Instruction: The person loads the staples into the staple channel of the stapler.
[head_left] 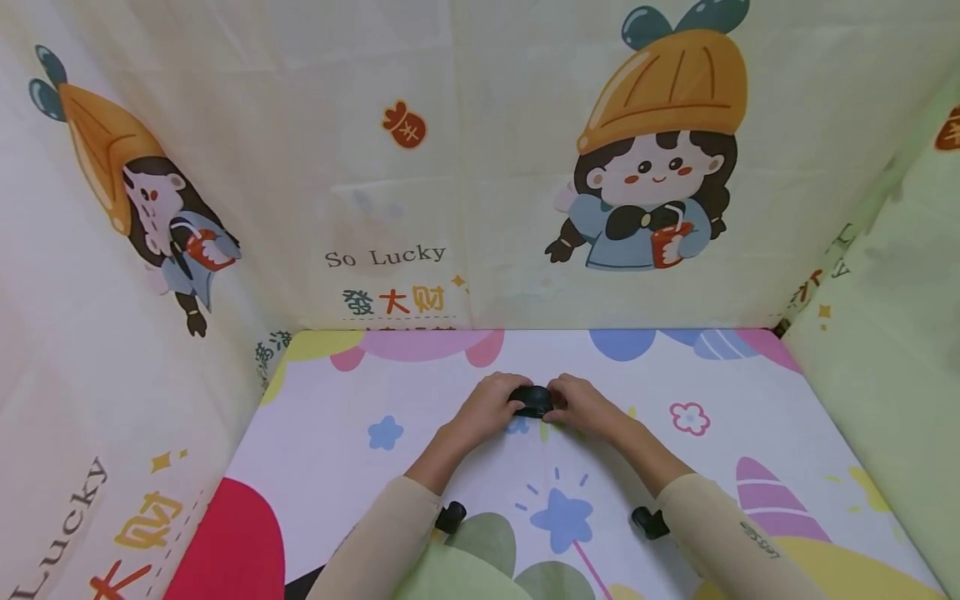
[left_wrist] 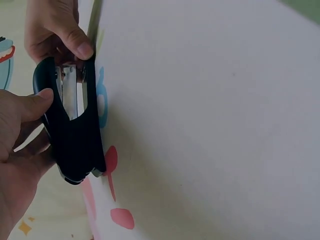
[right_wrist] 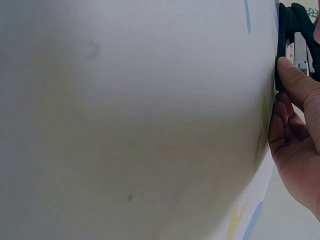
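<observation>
A black stapler (head_left: 534, 402) is held between both hands near the far middle of the table. My left hand (head_left: 491, 404) grips its left part, and in the left wrist view the thumb lies on the upper arm of the stapler (left_wrist: 75, 140), with fingers behind it. My right hand (head_left: 585, 406) pinches the other end; in the right wrist view, the thumb of the right hand (right_wrist: 302, 135) presses on the tip of the base, fingers curled beneath. Between the stapler's upper arm and base a gap shows, with the silver metal staple channel (left_wrist: 70, 92) inside.
The white table (head_left: 322, 467) carries a printed cloth of stars, flowers and coloured shapes. Cream fabric walls (head_left: 510, 217) with cartoon prints stand at the back and both sides. Black wrist-camera parts (head_left: 452, 517) stick out by the forearms.
</observation>
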